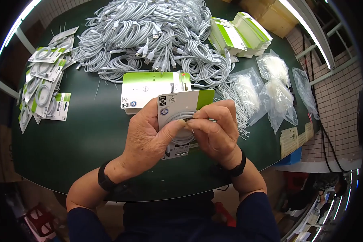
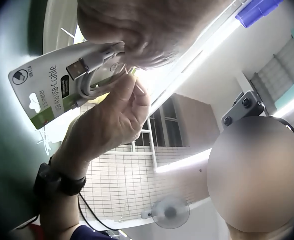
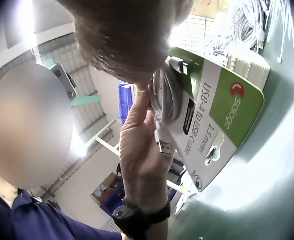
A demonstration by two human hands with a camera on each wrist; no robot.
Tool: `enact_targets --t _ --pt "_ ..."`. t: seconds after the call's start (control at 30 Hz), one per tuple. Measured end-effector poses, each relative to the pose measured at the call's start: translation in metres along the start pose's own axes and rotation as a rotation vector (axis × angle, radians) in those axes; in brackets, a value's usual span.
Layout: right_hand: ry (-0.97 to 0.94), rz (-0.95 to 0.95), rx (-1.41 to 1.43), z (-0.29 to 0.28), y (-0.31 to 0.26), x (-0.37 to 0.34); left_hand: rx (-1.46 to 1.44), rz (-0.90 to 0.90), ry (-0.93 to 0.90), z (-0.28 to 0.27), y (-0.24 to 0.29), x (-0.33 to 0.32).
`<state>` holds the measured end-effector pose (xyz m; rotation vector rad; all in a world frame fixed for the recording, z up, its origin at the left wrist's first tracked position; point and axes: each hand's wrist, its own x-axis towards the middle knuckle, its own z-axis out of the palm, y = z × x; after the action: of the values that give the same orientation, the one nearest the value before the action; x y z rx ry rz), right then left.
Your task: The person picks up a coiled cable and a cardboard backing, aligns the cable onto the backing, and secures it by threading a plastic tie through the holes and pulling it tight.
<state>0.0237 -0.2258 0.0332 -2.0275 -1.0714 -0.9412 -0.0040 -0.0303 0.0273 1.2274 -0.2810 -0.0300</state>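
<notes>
A white and green card with a coiled grey cable against it is held up over the table's middle. The left hand grips the card's left side, its thumb pressing on the coil. At the coil's centre the right hand pinches something small with thumb and forefinger, too small to make out. In the left wrist view a USB plug lies across the card. The right wrist view has the card printed side out, a USB plug hanging by the left hand.
Behind lies a large heap of grey cables. Card stacks stand at the back right and just beyond the hands. Carded cables lie at left. White zip ties and plastic bags are at right.
</notes>
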Motion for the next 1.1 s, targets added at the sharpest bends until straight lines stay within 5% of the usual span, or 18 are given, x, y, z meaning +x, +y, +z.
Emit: enact_targets --t 0.67,1.1 --pt "-0.107 0.040 0.460 -0.003 -0.017 -0.006 -0.109 -0.127 0.078 -0.009 -0.002 0.005" --pt "-0.172 -0.009 0.387 0.005 -0.014 -0.013 -0.104 -0.153 0.074 -0.009 -0.004 0.005"
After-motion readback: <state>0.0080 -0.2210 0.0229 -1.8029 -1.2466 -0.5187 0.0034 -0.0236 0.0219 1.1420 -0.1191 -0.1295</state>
